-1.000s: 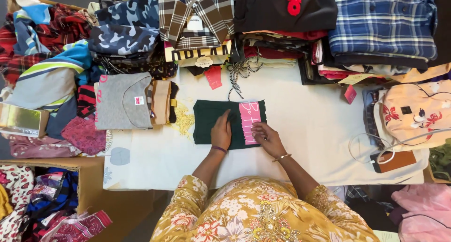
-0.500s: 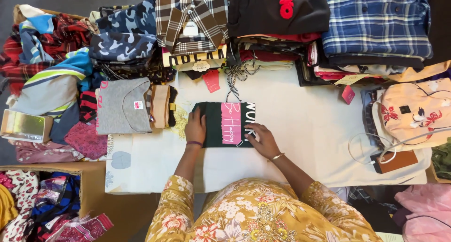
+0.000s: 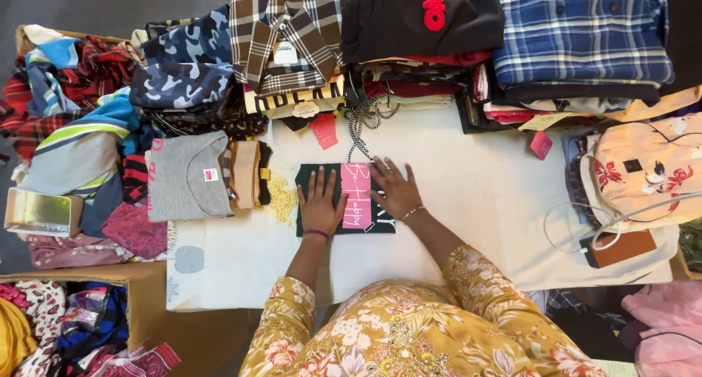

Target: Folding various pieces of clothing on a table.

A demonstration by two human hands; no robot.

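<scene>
Looking down from the head view, I see both hands pressed flat on a folded dark green shirt [image 3: 344, 201] that lies near the middle of the bench [image 3: 482, 201], on its white cover. My left hand [image 3: 320, 201] rests palm down on the left half of the shirt, fingers spread and pointing away from me, so that grip is apart, lying on the cloth rather than closed on it. My right hand [image 3: 395, 188] lies flat over the shirt's right edge and upper right corner, fingers likewise spread, partly on the cloth and partly on the bench cover; that grip is apart too. Between the two hands shows a pink printed panel [image 3: 356, 195] with lettering, running up the front of the shirt. The shirt sits directly under both palms, touching them, with its lower edge nearest my body.

Just left of the shirt lies a folded grey top [image 3: 189, 176] with a few narrower folded pieces beside it. Along the far edge of the bench stand piles of folded clothes: a camouflage garment [image 3: 186, 62], a brown checked shirt [image 3: 285, 26], a black top with red lettering [image 3: 420, 15] and a blue plaid shirt [image 3: 581, 29]. A peach bag [image 3: 643, 176] sits at the right, well apart from my hands.
</scene>
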